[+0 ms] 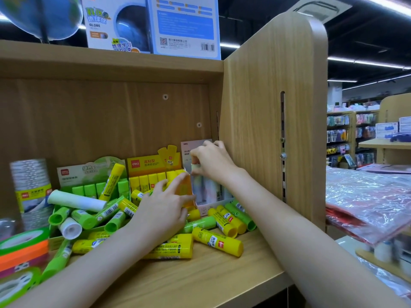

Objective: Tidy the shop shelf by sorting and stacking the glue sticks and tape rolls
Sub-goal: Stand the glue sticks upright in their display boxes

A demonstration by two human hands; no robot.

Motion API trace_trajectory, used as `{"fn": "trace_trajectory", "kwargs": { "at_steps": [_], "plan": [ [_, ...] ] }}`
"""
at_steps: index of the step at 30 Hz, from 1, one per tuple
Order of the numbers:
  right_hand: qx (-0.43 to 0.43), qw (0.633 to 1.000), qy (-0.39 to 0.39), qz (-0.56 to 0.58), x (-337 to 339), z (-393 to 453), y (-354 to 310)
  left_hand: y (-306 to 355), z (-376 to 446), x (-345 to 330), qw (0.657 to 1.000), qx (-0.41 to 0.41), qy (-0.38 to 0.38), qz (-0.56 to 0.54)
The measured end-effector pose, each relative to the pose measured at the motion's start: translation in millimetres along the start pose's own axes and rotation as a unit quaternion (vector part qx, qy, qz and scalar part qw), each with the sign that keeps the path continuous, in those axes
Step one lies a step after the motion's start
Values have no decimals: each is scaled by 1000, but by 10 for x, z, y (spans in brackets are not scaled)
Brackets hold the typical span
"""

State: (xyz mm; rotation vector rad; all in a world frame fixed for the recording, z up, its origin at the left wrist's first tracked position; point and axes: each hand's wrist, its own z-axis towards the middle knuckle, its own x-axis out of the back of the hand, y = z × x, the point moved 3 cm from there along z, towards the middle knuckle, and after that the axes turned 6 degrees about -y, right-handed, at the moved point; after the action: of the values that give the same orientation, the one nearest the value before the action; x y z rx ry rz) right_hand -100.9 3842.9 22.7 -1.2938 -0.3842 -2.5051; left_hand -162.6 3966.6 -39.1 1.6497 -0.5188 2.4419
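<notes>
My right hand (211, 160) pinches a small pale glue stick (195, 167) over the white display box (205, 208) at the shelf's back right. My left hand (165, 204) rests with spread fingers against the side of the yellow display box (153, 166), over loose sticks. Several yellow glue sticks (216, 241) and green glue sticks (84, 215) lie scattered on the wooden shelf (211, 274). A green display box (89, 172) holds upright green sticks. Tape rolls (21, 247) are stacked at the left edge.
A wrapped stack of clear tape (31, 185) stands at the far left. The shelf's wooden side panel (266, 118) rises just right of my right hand. A globe box (117, 23) sits on the shelf above. Red plastic-wrapped goods (367, 201) lie to the right.
</notes>
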Motion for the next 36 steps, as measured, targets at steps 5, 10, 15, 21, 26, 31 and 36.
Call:
{"fn": "trace_trajectory", "kwargs": {
  "at_steps": [5,10,15,21,26,31,36],
  "plan": [
    [1,996,-56,71,-58,-30,56,-5,4,3,1000,1,-3,3],
    [-22,988,-26,148,16,-45,77,-3,6,-11,1000,0,-5,-3],
    [-38,980,-22,193,30,-39,70,-9,10,-6,1000,2,-9,-3],
    [-21,994,-57,94,60,27,39,-1,16,-9,1000,2,-10,1],
    [13,998,-45,34,28,19,-4,-13,23,-20,1000,3,-10,5],
    [-24,990,9,137,20,15,65,-11,21,-15,1000,2,-3,-6],
    [-33,993,29,108,-3,33,27,-5,43,-26,1000,0,-1,-8]
  ]
}}
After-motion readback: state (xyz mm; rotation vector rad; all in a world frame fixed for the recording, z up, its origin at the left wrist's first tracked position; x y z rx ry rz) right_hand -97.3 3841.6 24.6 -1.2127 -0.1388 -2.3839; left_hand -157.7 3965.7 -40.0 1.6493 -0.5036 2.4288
